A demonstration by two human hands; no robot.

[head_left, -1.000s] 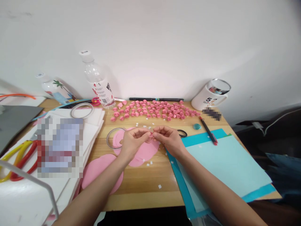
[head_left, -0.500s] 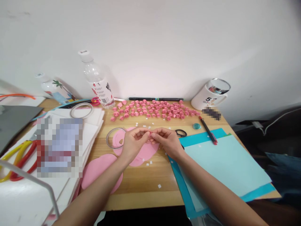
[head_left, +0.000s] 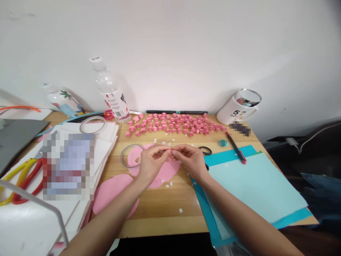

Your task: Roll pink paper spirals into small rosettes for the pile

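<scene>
Another pink curl pinched between my fingertips, with dozens already rolled.

My left hand (head_left: 150,160) and right hand (head_left: 190,160) meet tip to tip, both closed on a tiny pink rolled paper strip (head_left: 171,151) just above the wooden table (head_left: 165,217). Beyond the hands lie rows of small pink paper rosettes (head_left: 173,124), tightly coiled and matte, which I judge to be finished. Under the hands lies a flat pink paper disc (head_left: 165,172), and near my left forearm a second smooth pink disc (head_left: 112,195), so I judge that stock is left to roll. Small white square scraps (head_left: 167,185) dot the wood.
</scene>
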